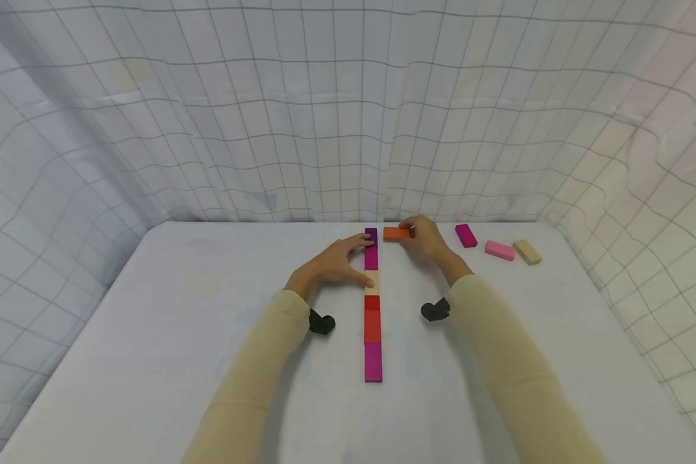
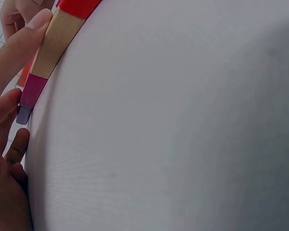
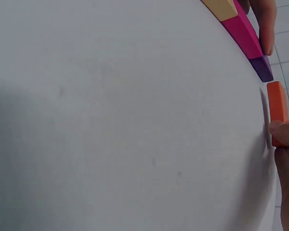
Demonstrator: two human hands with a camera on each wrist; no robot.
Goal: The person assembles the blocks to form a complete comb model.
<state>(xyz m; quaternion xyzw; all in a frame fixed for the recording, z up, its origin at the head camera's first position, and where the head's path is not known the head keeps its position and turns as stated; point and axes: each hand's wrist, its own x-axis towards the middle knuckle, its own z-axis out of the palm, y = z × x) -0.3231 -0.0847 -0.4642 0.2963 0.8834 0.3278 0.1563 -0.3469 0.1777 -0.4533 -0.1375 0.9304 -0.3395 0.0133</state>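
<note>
A row of coloured wooden blocks runs from the far edge toward me: a purple block (image 1: 371,231), a magenta block (image 1: 371,260), a beige block (image 1: 372,290), red blocks (image 1: 372,327) and another magenta block (image 1: 374,363) at the near end. My left hand (image 1: 332,261) spreads over the row's far part, fingertips at the purple block and thumb on the beige one. To the right of the purple block, my right hand (image 1: 425,241) pinches an orange block (image 1: 394,234) by its right end. In the right wrist view a small gap separates the orange block (image 3: 277,100) from the purple block (image 3: 262,69).
Beyond my right hand lie a loose magenta block (image 1: 466,236), a pink block (image 1: 500,250) and a beige block (image 1: 526,252). They rest on the white table (image 1: 197,322). Gridded white curtains (image 1: 348,116) hang behind the table and at both sides.
</note>
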